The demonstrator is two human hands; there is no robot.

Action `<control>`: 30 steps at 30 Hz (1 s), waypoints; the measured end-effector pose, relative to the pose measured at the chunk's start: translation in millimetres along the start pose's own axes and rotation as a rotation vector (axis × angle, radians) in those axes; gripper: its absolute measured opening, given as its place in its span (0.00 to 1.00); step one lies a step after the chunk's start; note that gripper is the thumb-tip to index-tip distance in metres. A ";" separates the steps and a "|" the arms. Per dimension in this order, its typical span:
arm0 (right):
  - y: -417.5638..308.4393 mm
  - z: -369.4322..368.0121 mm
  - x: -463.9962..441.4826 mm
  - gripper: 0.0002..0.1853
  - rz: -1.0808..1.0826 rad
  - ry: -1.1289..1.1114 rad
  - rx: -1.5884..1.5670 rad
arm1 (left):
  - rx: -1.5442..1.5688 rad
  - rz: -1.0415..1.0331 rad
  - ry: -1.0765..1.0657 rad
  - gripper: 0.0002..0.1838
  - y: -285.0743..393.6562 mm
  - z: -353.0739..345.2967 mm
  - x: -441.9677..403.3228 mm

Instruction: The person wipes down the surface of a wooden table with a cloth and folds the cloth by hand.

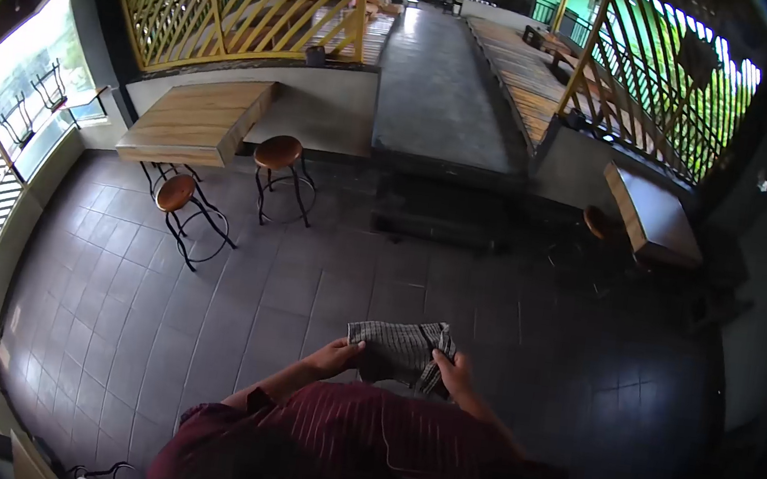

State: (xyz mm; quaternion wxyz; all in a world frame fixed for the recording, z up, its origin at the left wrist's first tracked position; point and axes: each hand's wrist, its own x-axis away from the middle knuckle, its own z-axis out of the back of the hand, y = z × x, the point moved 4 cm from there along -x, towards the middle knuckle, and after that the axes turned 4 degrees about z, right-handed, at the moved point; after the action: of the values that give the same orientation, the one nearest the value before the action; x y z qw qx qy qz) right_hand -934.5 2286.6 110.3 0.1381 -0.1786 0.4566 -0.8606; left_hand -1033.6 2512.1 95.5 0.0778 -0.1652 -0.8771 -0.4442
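A dark cloth with pale stripes (397,348) is stretched between my two hands, just in front of my body. My left hand (333,358) pinches its left edge, thumb on top. At the right edge, my right hand (454,373) grips the cloth, where a fold or loose strip hangs down. The cloth's underside and the fingers beneath it are hidden.
Dark floor tiles (302,277) spread around me. Ahead on the left stand a wooden table (198,111) and two round stools, one stool (176,193) nearer. A step (445,204) leads to a raised grey walkway (450,85). Another table (659,216) is on the right.
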 end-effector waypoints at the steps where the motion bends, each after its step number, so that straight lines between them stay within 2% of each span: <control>1: -5.6 -2.2 28.6 0.19 0.044 0.172 -0.115 | -0.106 0.087 0.022 0.18 -10.7 -4.1 7.7; 2: -9.2 -0.7 51.4 0.19 0.102 0.348 -0.230 | -0.221 0.163 0.042 0.18 -21.2 -3.8 14.5; 3: -7.4 -1.5 69.0 0.19 0.091 0.361 -0.223 | -0.356 0.180 -0.031 0.17 -31.1 2.4 16.2; 4: -5.0 -6.1 84.8 0.19 0.114 0.307 -0.311 | -0.351 0.192 -0.043 0.17 -51.9 4.1 24.4; 6: 9.4 -19.8 113.7 0.19 0.139 0.258 -0.402 | -0.154 0.078 0.044 0.16 -47.1 -21.6 50.6; 7: 22.0 -30.3 125.5 0.17 0.141 0.246 -0.445 | -0.147 0.067 -0.086 0.16 -82.5 13.5 41.6; 8: 32.9 -40.3 139.9 0.16 0.142 0.231 -0.488 | -0.150 0.071 -0.086 0.16 -87.7 2.8 61.3; 10: 48.3 -55.1 171.2 0.14 0.089 0.195 -0.452 | -0.060 0.107 0.012 0.16 -92.0 -27.6 102.5; 12: 73.4 -66.8 204.9 0.13 0.040 0.153 -0.405 | -0.028 0.123 -0.003 0.16 -137.4 -28.4 131.6; 14: 101.2 -87.0 246.4 0.14 0.088 0.247 -0.284 | -0.013 0.135 -0.006 0.16 -173.1 -38.0 174.9; 16: 99.5 -91.7 307.1 0.13 0.056 0.181 -0.366 | -0.143 0.287 0.110 0.17 -192.9 -63.1 222.0; 17: 91.8 -86.7 334.2 0.13 0.015 0.121 -0.433 | -0.155 0.279 0.111 0.17 -206.9 -60.2 229.2; 19: 78.3 -75.7 385.2 0.13 -0.034 0.079 -0.328 | -0.443 0.419 0.108 0.21 -247.0 -45.6 241.9; 21: 82.2 -71.4 423.3 0.13 -0.096 0.035 -0.210 | -0.448 0.378 0.103 0.21 -235.1 -76.4 260.2; 23: 89.8 -74.5 441.2 0.14 0.005 0.146 -0.376 | -0.464 0.330 0.105 0.22 -225.0 -88.5 262.4; 26: 108.2 -85.8 448.6 0.14 -0.116 0.185 -0.404 | -0.516 0.246 0.019 0.22 -219.1 -93.9 271.1; 28: 101.3 -96.1 452.3 0.14 -0.104 0.215 -0.437 | -0.575 0.245 0.128 0.21 -195.9 -116.8 296.1; 30: 93.6 -109.4 459.9 0.14 -0.099 0.241 -0.467 | -0.547 0.235 0.126 0.20 -198.3 -106.7 300.7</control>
State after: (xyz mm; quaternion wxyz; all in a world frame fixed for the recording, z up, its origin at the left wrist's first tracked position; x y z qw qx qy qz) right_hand -1388.0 2132.0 58.7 -0.0047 -0.1240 0.6466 -0.7527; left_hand -1386.5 2383.4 94.5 0.1353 -0.2524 -0.6933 -0.6613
